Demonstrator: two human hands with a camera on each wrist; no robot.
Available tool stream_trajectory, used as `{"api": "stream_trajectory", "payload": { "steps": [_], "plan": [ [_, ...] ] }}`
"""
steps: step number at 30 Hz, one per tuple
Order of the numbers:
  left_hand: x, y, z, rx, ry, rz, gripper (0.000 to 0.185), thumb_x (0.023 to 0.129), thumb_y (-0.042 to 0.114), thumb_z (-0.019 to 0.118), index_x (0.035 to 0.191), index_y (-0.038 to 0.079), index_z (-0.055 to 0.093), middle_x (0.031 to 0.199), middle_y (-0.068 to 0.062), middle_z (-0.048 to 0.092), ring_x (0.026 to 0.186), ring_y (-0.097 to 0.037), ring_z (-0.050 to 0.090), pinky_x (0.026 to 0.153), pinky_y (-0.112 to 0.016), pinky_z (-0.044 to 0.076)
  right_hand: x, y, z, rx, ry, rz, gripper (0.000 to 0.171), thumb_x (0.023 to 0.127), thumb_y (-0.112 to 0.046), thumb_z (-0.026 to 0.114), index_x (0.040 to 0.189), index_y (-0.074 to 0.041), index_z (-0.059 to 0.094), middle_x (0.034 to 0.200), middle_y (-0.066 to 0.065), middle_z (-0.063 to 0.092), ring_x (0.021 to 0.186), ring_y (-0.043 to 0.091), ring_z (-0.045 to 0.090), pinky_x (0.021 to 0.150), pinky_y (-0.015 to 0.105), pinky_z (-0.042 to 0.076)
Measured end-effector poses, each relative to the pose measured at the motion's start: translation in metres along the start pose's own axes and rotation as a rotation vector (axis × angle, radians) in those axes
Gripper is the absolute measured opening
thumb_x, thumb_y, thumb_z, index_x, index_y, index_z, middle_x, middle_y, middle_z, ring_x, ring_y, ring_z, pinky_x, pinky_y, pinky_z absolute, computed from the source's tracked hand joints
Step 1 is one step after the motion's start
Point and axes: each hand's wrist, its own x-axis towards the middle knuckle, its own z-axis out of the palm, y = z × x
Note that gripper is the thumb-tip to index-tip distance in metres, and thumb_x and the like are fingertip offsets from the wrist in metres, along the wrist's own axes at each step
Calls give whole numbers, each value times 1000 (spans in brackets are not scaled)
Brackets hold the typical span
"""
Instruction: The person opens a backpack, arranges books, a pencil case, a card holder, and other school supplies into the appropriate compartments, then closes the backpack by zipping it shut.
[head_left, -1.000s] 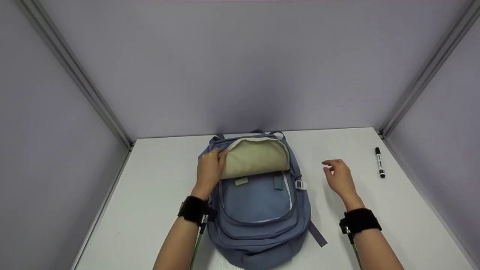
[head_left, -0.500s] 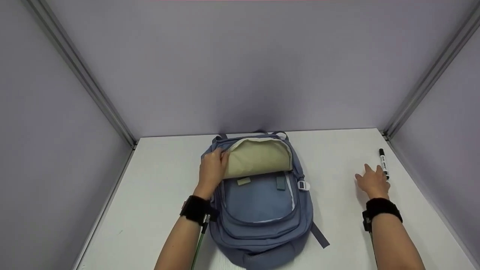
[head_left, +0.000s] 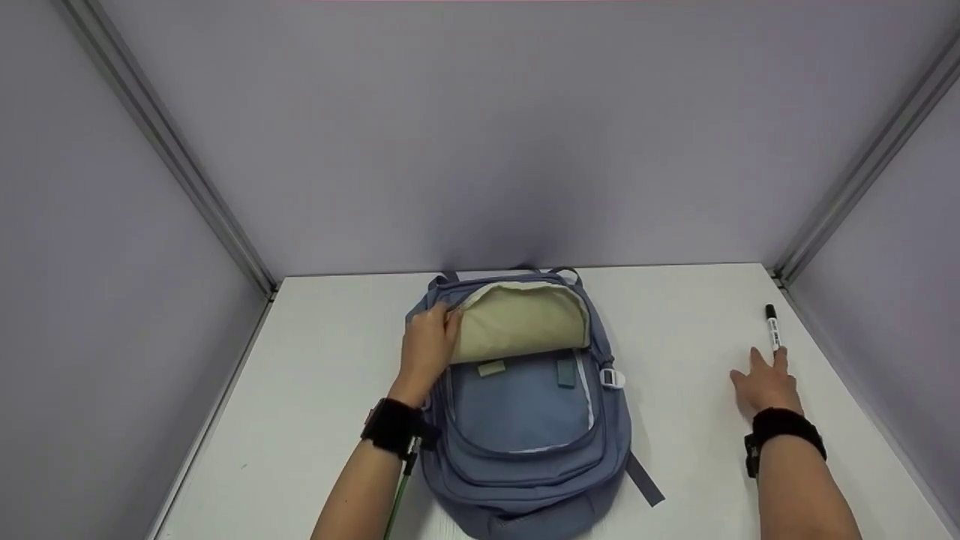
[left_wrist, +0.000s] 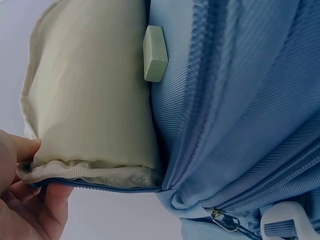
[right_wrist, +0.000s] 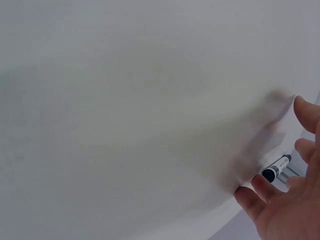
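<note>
A blue backpack (head_left: 525, 480) lies on the white table with its cream-lined flap (head_left: 525, 322) folded up. My left hand (head_left: 427, 349) pinches the left edge of that flap between thumb and fingers, as the left wrist view shows. On the blue panel below the flap are a small pale green block (left_wrist: 155, 54) and a teal rectangular piece (head_left: 565, 373). My right hand (head_left: 769, 386) is at the table's right side, fingers spread. Its fingertips overlap the near end of a black-and-white marker (head_left: 773, 327); whether they touch it, I cannot tell.
Grey panels (head_left: 510, 135) enclose the table (head_left: 330, 360) at the back and both sides. A white buckle (head_left: 611, 377) sits on the backpack's right side, and a loose strap (head_left: 645, 480) trails onto the table.
My right hand has moved right across the table, from beside the backpack to the marker, and its fingers have spread. The left hand keeps its hold on the flap.
</note>
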Motion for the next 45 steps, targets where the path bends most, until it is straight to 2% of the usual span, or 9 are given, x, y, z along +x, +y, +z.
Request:
{"api": "stream_trajectory", "payload": {
  "steps": [6, 18, 21, 25, 29, 33, 36, 40, 45],
  "plan": [
    [-3, 0, -3, 17, 15, 40, 22, 98, 23, 62, 92, 2, 68, 73, -9, 65, 63, -22, 63, 53, -40, 49, -1, 2, -4, -19, -11, 28, 72, 105, -34, 39, 150, 10, 5, 148, 41, -20, 127, 70, 4, 95, 77, 22],
    [-5, 1, -4, 22, 18, 36, 23, 98, 22, 63, 85, 3, 65, 67, -7, 60, 59, -22, 57, 53, -42, 47, -2, 6, 0, -71, 30, -2, 71, 104, -31, 41, 145, 19, 12, 147, 45, 3, 124, 72, 10, 95, 77, 20],
    [-5, -1, -4, 19, 23, 32, 23, 97, 22, 63, 85, 3, 65, 67, -7, 60, 59, -22, 58, 54, -43, 47, -3, 3, 6, -87, 62, -9, 67, 102, -27, 44, 143, 21, 21, 142, 46, 19, 121, 70, 22, 91, 75, 28],
    [-5, -2, -4, 14, 23, 29, 22, 97, 21, 64, 84, 3, 64, 66, -6, 59, 59, -22, 57, 54, -43, 47, -3, -1, 12, -75, 185, -31, 51, 99, -17, 50, 133, 20, 42, 125, 46, 39, 108, 64, 43, 77, 68, 42],
    [-6, -2, -4, 11, 26, 32, 23, 97, 21, 64, 81, 4, 62, 64, -5, 57, 57, -20, 54, 52, -41, 45, -2, -1, 11, -41, 262, -45, 46, 97, -13, 50, 133, 16, 44, 131, 48, 29, 111, 66, 38, 78, 68, 41],
    [-7, 0, -6, 11, 26, 41, 23, 98, 21, 63, 83, 4, 63, 64, -5, 58, 56, -20, 55, 51, -40, 45, -4, -1, 4, -20, 163, -40, 58, 101, -20, 47, 145, 13, 30, 143, 50, 3, 123, 72, 16, 89, 77, 26],
    [-7, 0, -5, 14, 28, 42, 22, 98, 22, 63, 86, 3, 65, 67, -6, 60, 57, -20, 57, 51, -40, 46, -7, 0, 0, -37, 44, -38, 62, 103, -26, 44, 147, 13, 23, 143, 50, -3, 125, 72, 10, 93, 78, 21],
    [-8, 0, -4, 11, 30, 47, 23, 98, 22, 63, 84, 4, 65, 66, -5, 58, 57, -19, 55, 51, -39, 45, -7, 1, 2, -64, 16, -56, 58, 103, -22, 46, 141, 19, 30, 139, 48, 23, 120, 65, 33, 89, 69, 37],
    [-8, -1, -3, 5, 37, 64, 24, 98, 23, 63, 83, 4, 64, 63, -3, 56, 54, -17, 51, 49, -37, 43, -4, 1, 11, -59, 213, -106, 31, 95, -5, 54, 116, 17, 59, 103, 39, 59, 84, 52, 61, 59, 53, 49]
  ]
}}
